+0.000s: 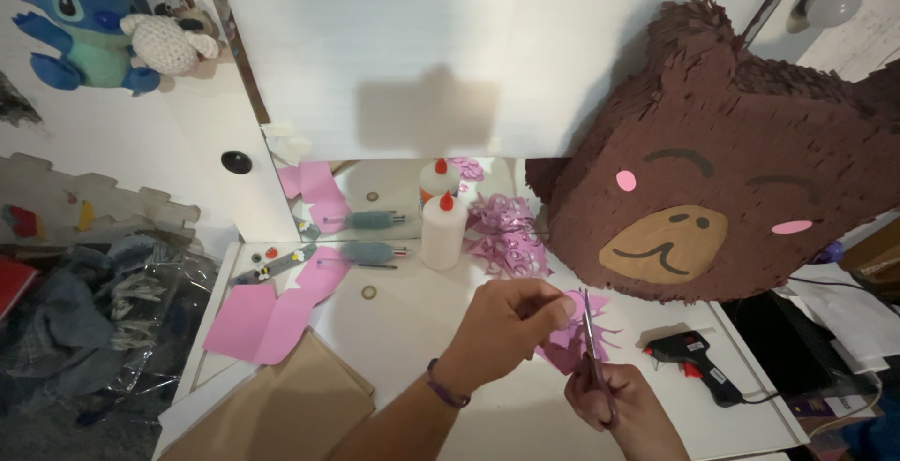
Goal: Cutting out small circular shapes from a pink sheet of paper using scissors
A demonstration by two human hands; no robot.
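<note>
White tabletop (450,330) fills the lower frame. My left hand (511,316) pinches the pink tissue-paper piece (572,341) at lower centre; my right hand (609,403) grips slim metal scissors (589,334). I'd keep the paper taut and the snips short.

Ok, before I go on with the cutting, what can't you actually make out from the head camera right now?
- Right hand: its fingers wrap the scissors, so the handles are hidden; the wrist is cut off by the bottom edge.
- Pink paper piece: partly behind the left hand and the blades, so its full outline is unclear.
- Glue gun: its cord runs into the dark clutter on the right.
- Small items beside the pink sheet: too small to identify.
</note>
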